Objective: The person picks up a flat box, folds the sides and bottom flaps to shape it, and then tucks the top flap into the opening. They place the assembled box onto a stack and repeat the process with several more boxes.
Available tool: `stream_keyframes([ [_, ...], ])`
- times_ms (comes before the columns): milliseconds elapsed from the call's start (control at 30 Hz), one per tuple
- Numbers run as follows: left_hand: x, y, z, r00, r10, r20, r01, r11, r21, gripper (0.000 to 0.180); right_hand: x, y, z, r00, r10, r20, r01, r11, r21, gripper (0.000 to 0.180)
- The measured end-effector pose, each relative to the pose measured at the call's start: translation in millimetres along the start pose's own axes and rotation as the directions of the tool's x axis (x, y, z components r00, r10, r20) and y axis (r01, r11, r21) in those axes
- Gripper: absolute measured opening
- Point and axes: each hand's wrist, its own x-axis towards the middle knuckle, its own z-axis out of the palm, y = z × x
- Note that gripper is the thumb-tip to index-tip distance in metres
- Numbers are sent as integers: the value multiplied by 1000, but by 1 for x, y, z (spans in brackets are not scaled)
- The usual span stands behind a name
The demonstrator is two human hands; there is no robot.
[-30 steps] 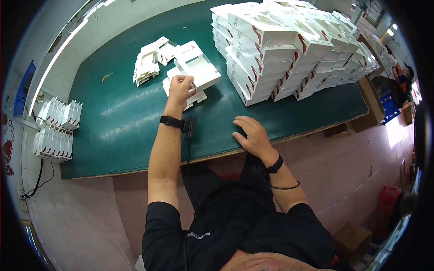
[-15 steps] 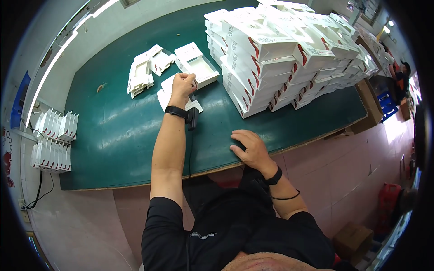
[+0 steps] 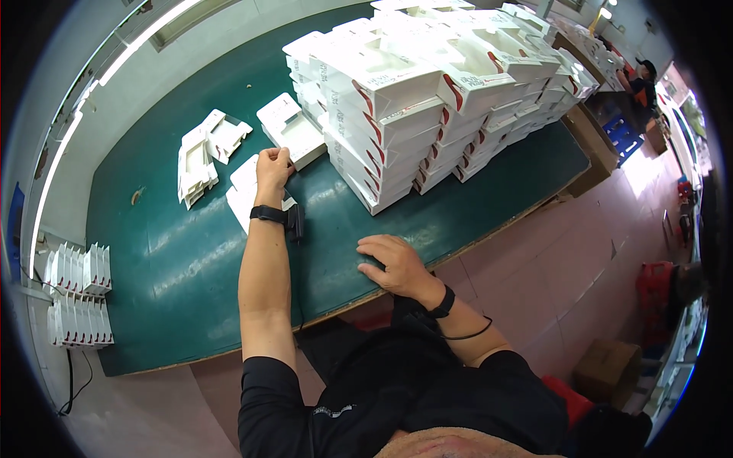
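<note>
My left hand (image 3: 273, 166), fingers curled together, is over a white flattened carton piece (image 3: 242, 200) on the green table (image 3: 198, 305). Whatever its fingertips may hold is hidden. Just beyond it lies a white box with a cut-out window (image 3: 294, 130). My right hand (image 3: 398, 267) rests near the table's front edge, thumb and fingers apart, with nothing in it. To the left of my left hand lie several flat white carton pieces (image 3: 197, 169), overlapping one another.
A tall stack of white window boxes (image 3: 382, 114) with red marks fills the right of the table. More white cartons (image 3: 80, 298) stand in two rows at the left edge. A brown cardboard box (image 3: 592, 145) is past the right end. Another person (image 3: 645, 84) is far right.
The whole view has shifted, so the table and boxes appear farther left and lower. My left hand remains over the same carton pieces, and my right hand still rests at the table edge.
</note>
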Motion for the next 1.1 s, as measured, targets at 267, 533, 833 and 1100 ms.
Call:
stream_keyframes([
  [267,-22,8,-3,998,47,50,-48,998,32,42,1,-1,-1,1000,-5,3,5,1000,26,32],
  [533,-64,18,-60,952,277,126,-303,904,302,57,4,-2,-1,1000,6,1,-6,999,35,30],
  [833,-117,-9,-120,911,317,264,-402,546,735,79,6,-1,-2,999,7,47,-8,1000,24,33],
  [1100,-142,-22,-128,949,307,78,-289,740,607,86,69,-26,25,941,249,230,-319,879,355,52],
])
